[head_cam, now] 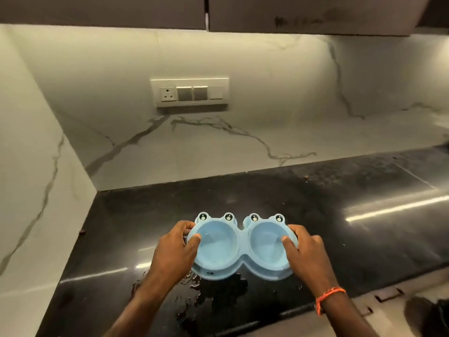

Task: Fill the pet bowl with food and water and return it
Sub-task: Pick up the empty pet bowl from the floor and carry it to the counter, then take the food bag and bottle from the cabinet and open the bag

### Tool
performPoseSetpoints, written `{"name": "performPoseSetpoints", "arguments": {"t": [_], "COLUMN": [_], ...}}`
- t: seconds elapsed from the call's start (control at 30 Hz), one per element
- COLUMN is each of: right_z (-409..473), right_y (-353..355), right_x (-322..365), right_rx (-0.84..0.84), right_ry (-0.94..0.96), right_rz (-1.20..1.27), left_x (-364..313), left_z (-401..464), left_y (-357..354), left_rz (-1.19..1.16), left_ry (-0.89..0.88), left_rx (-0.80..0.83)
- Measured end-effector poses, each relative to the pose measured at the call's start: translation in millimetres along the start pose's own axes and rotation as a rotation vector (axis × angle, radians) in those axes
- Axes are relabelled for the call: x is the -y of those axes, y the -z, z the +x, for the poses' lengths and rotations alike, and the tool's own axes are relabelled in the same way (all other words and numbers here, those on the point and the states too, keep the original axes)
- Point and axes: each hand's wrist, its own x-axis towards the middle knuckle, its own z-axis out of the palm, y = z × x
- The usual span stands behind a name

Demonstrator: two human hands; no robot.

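The pet bowl (241,246) is a light blue double unit with two round compartments joined at the middle, each topped by a pair of frog-style eyes on the far rim. It sits over the near part of the black countertop (340,227), held at both ends; whether its base touches the surface cannot be determined.

The left hand (173,251) grips the left end of the bowl, with the thumb hooked over the rim into the left compartment and the fingers curled round the outer edge. The right hand (307,254) grips the right end in the same manner (thumb inside the right compartment, fingers wrapped round the outside). An orange wristband (328,297) is worn on the right wrist.

Both compartments appear free of food; any water content cannot be confirmed. Water droplets (194,285) lie on the countertop just in front of the bowl. A switch panel (190,92) is mounted on the marble backsplash (267,105) behind.
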Motion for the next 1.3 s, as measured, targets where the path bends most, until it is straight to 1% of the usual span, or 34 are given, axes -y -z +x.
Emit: {"name": "performPoseSetpoints", "arguments": {"t": [0.07,0.2,0.43,0.63,0.8,0.87,0.97,1.1,1.17,1.3], "right_z": [19.9,54.9,87.2,89.1,95.0,97.2,99.9,107.5,112.5,124.1], "right_y": [-7.8,-27.2,-59.5,-79.8,-81.4,-79.9,-76.4,-57.2,-38.4,17.3], "right_x": [-2.5,-16.0,-47.6,-62.6,-65.6,-62.8,-50.1,-10.0,18.8,80.5], "right_rx": [0.073,0.179,0.379,0.433,0.395,0.368,0.301,0.174,0.076,-0.173], "right_ry": [0.054,0.154,0.158,0.157,0.208,0.245,0.331,0.491,0.586,0.790], "right_rz": [-0.048,-0.101,-0.188,-0.199,-0.236,-0.274,-0.316,-0.285,-0.263,-0.184], "left_x": [9.5,26.3,40.6,51.1,49.2,44.8,31.4,-8.7,-37.8,-102.2], "left_z": [3.9,4.9,5.7,5.4,12.2,15.8,19.7,27.9,33.1,48.6], "left_y": [-7.7,-26.8,-63.8,-82.3,-83.1,-82.6,-81.3,-67.2,-54.6,-21.0], "left_rz": [0.053,0.103,0.200,0.283,0.292,0.301,0.343,0.451,0.495,0.525], "left_ry": [0.045,0.163,0.299,0.353,0.341,0.292,0.161,-0.115,-0.259,-0.514], "left_rx": [-0.054,-0.089,-0.084,-0.100,-0.120,-0.145,-0.171,-0.241,-0.310,-0.449]}}
